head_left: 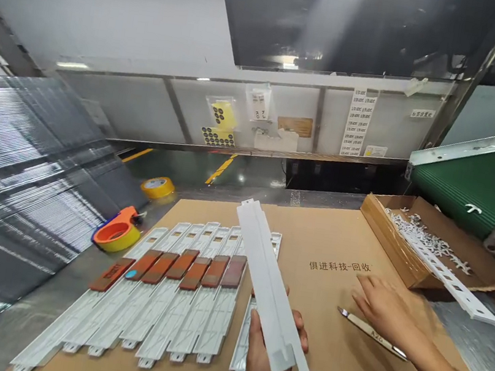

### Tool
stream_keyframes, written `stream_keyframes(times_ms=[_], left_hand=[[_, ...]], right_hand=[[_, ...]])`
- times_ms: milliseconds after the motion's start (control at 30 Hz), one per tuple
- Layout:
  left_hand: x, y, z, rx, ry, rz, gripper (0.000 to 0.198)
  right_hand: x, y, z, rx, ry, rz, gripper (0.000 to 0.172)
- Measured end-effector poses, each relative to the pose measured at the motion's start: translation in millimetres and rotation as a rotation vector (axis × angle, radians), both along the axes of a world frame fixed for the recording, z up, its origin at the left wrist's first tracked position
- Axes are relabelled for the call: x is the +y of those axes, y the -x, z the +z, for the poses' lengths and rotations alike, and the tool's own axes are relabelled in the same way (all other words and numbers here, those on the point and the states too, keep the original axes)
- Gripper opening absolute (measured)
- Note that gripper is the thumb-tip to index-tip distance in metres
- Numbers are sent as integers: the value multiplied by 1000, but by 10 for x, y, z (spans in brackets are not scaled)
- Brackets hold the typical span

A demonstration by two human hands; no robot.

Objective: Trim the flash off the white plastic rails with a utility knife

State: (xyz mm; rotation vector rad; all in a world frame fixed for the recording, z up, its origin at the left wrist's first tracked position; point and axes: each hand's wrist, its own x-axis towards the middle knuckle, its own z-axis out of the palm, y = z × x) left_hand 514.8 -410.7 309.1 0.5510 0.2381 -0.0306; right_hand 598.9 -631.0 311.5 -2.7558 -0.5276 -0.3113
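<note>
In the head view, my left hand is wrapped round a long white plastic strip, which stands tilted with a square opening near its lower end. My right hand hovers over or rests on the brown cardboard, fingers apart, with nothing visible in it. Just beside and below it lies a pen-like tool marked A20. Left of my left hand, several white strips lie side by side, with reddish-brown blocks across them. One more white strip lies partly behind the held one.
At the right, a cardboard box contains small white pieces, and a long slotted white strip lies across its edge. A green conveyor is beyond. Orange tape dispenser and yellow tape roll sit at the left.
</note>
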Motion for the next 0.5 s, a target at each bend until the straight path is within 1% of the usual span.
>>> stream_keyframes(times_ms=[67,100,133,200,267,333,400,500], left_hand=[[63,32,21,49,17,1,52],[83,44,29,78,37,-4,52],[98,52,34,106,58,-12,52],[113,60,32,143,91,-15,51],[117,63,23,153,110,-2,51],[119,64,17,150,114,14,51],[128,66,26,162,106,24,51],[165,63,59,179,94,53,48]], right_hand=[[-218,194,-411,-14,64,-57,28],[-294,285,-570,-24,87,-75,26],[-348,367,-695,-36,103,-90,25],[-404,491,-851,-58,115,-98,24],[-413,567,-905,-75,101,-92,25],[-386,626,-884,-96,57,-94,25],[-320,705,-808,-129,-13,-115,24],[-136,905,-621,-143,-140,-147,24]])
